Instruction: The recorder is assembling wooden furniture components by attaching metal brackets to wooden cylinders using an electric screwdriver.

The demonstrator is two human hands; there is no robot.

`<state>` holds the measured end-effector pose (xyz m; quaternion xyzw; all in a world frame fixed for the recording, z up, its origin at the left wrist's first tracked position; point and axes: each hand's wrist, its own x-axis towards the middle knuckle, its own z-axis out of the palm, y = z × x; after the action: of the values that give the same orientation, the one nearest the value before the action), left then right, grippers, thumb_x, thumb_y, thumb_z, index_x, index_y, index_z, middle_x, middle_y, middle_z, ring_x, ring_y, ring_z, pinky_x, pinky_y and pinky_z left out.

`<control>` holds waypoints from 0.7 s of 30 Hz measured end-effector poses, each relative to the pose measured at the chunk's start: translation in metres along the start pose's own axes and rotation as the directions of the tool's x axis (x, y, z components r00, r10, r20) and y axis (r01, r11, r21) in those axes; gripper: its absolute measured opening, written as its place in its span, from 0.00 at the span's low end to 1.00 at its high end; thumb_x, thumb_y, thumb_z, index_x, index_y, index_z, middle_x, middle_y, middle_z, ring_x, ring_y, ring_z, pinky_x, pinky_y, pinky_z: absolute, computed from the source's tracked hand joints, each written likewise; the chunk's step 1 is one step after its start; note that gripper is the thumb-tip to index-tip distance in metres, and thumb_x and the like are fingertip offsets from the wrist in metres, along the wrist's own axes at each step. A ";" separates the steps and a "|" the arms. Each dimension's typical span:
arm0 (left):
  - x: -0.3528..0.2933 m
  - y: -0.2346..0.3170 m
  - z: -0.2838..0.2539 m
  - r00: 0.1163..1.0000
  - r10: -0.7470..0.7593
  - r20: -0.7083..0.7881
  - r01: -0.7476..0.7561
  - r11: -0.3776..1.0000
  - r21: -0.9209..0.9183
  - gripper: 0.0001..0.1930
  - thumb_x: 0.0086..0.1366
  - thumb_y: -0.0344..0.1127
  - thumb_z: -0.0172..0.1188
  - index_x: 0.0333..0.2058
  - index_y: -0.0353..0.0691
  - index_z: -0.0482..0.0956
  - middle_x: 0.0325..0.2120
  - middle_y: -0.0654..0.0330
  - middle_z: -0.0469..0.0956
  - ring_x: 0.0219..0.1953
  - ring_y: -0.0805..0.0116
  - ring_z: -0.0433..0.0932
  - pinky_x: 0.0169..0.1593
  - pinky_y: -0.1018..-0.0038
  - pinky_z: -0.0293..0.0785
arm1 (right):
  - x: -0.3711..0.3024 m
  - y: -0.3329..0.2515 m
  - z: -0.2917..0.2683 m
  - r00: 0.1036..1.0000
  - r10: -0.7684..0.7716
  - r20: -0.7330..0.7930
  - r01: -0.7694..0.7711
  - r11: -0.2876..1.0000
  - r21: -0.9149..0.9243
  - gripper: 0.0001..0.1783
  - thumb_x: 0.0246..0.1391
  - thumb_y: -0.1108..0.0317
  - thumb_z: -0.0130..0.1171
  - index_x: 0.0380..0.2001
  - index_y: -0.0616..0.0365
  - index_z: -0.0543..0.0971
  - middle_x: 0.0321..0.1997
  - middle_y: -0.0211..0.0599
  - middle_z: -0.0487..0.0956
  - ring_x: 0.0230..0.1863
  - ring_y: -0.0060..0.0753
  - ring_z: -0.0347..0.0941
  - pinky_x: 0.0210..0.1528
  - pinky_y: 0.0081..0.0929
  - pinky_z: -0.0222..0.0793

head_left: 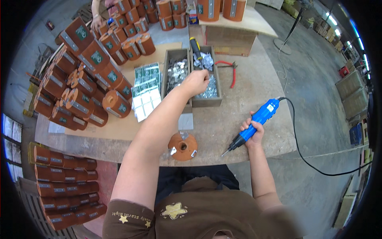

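Note:
My left hand [196, 83] is over the right wooden box [207, 102], its fingers curled together above loose silvery screws [211, 91]; anything in them is hidden. My right hand [254, 133] is wrapped round a blue electric screwdriver [264, 113], whose bit points down and left over the table's front edge. Between my arms, a brown-orange cylinder [184, 153] stands upright with a round hole in its top and small shiny metal pieces at its rim. The left wooden box [170, 59] holds small metal pieces [178, 71].
Red-handled pliers [233, 75] and a black-and-yellow handled tool [195, 47] lie by the boxes. Green-and-white label sheets [146, 95] are to the left, beside stacked brown-orange cylinders [117, 103]. A black cord [302, 147] trails right. Another person's hand [96, 22] is at the far left.

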<state>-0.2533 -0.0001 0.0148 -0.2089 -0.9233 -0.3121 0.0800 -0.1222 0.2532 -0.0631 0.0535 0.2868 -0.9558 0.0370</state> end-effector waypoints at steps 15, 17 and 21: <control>-0.214 0.080 -0.109 0.974 -0.226 0.030 0.155 0.562 -0.813 0.12 0.62 0.29 0.43 0.19 0.35 0.68 0.22 0.56 0.75 0.28 0.69 0.76 0.34 0.76 0.71 | -0.007 -0.006 -0.001 0.999 -0.003 -0.033 0.002 1.000 -0.005 0.26 0.34 0.70 0.53 0.44 0.54 0.65 0.21 0.33 0.66 0.22 0.30 0.64 0.27 0.32 0.64; -0.237 0.090 -0.101 0.959 -0.268 0.093 0.204 0.423 -0.883 0.11 0.61 0.28 0.45 0.19 0.35 0.68 0.21 0.56 0.76 0.26 0.68 0.76 0.32 0.75 0.72 | -0.013 -0.005 0.006 0.997 -0.018 -0.076 0.024 0.997 0.074 0.26 0.34 0.69 0.53 0.44 0.54 0.65 0.22 0.32 0.66 0.22 0.28 0.64 0.27 0.31 0.65; -0.254 0.107 -0.071 0.877 -0.182 0.444 0.474 0.180 -0.862 0.09 0.56 0.24 0.52 0.18 0.36 0.66 0.17 0.57 0.74 0.18 0.71 0.74 0.24 0.77 0.73 | -0.031 -0.012 0.033 0.996 -0.015 0.086 -0.004 0.974 0.226 0.27 0.36 0.69 0.53 0.46 0.54 0.65 0.23 0.32 0.66 0.24 0.28 0.64 0.29 0.31 0.65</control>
<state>0.0231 -0.0524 0.0585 -0.0448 -0.5671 -0.7853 -0.2444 -0.0955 0.2464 -0.0257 0.0150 0.1744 -0.9837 0.0405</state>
